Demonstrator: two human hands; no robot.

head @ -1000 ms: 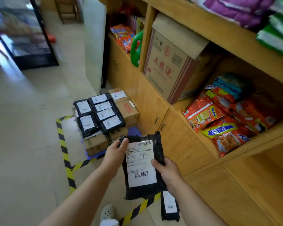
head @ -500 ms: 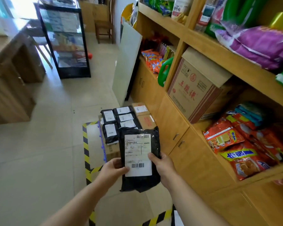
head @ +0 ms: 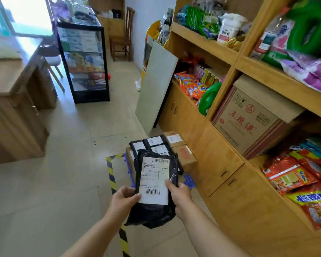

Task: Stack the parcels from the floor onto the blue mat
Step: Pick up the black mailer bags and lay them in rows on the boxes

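Blue mat is seen at frame centre, loaded with stacked parcels. Black parcel is held above it, lower centre; judged light, soft, slippery, best gripped at side edges. Left hand and right hand are pinching its sides.

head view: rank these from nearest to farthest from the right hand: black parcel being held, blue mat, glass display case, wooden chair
1. black parcel, gripped by the right hand
2. blue mat, on the floor just beyond
3. glass display case, left, across the floor
4. wooden chair, at the back wall
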